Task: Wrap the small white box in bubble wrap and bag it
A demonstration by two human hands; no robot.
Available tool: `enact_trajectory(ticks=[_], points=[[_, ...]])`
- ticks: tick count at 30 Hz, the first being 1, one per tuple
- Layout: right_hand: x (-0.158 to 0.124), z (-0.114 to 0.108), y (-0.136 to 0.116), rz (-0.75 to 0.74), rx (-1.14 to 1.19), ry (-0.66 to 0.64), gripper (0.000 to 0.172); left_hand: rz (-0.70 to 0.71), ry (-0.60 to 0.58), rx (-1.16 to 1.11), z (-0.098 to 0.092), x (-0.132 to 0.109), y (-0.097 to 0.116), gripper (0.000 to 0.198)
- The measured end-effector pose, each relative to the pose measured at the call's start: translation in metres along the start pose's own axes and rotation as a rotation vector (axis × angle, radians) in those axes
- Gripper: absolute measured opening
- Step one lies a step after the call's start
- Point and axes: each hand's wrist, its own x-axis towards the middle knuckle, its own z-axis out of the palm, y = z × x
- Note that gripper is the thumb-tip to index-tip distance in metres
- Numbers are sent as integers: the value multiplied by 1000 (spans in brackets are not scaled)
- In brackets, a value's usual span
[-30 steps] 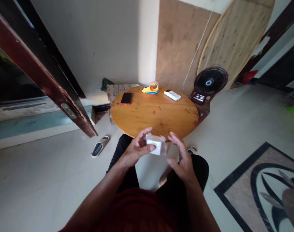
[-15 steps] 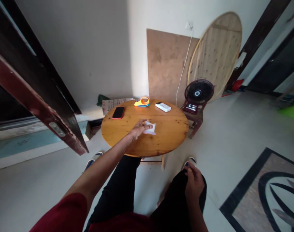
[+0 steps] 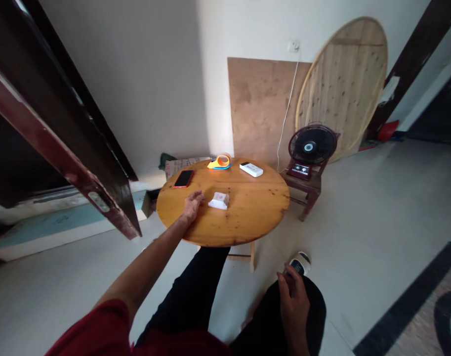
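Note:
A small white wrapped packet [image 3: 219,200] with a faint pinkish print lies near the middle of the round wooden table [image 3: 255,212]. Just left of it, apart from it, my left hand [image 3: 193,203] rests on the tabletop, its fingers loosely bent and holding nothing. My right hand [image 3: 295,291] lies over my right knee, thumb and fingers apart, with nothing visible in it. Behind the left hand is a red-edged phone [image 3: 184,179] with a dark screen.
At the table's far side are an orange and blue tape dispenser [image 3: 220,161] and a white remote-like device [image 3: 251,169]. A dark red fan [image 3: 309,147] stands on a wooden stool [image 3: 306,185] to the right. A door [image 3: 99,198] stands at the left.
My left hand has let go of the packet and moved left, away from it. The packet now sits on the table. My right hand stays by the knee. The view has shifted slightly.

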Motion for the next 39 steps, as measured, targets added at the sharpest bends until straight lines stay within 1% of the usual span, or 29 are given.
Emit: enact_trajectory(ticks=[2, 5, 11, 16, 22, 26, 28, 31, 34, 37, 39], points=[[2, -3, 1, 9, 3, 9, 51, 43, 59, -51, -1, -5, -6, 53], [7, -7, 5, 5, 29, 34, 51, 66, 86, -87, 2, -9, -8, 53], [13, -12, 12, -79, -18, 2, 47, 95, 35, -76, 6, -16, -4, 40], [10, -7, 16, -168, -64, -37, 42, 118, -7, -36, 8, -21, -2, 28], [7, 1, 19, -280, -144, -84, 36, 131, -33, -33, 9, -24, 3, 28], [6, -1, 22, -289, -210, -126, 36, 130, -62, -53, 8, -30, 8, 28], [4, -1, 24, -278, -261, -160, 37, 133, -74, -68, 8, -31, 9, 27], [0, 3, 21, -301, -365, -213, 36, 135, -86, -86, 8, -30, 9, 24], [-8, 8, 12, -341, -551, -295, 34, 136, -100, -93, 7, -27, 6, 20], [-23, 11, 1, -391, -742, -373, 29, 130, -129, -89, 5, -24, 2, 16], [-39, 9, -5, -416, -790, -426, 27, 126, -151, -84, 4, -23, 1, 15]])
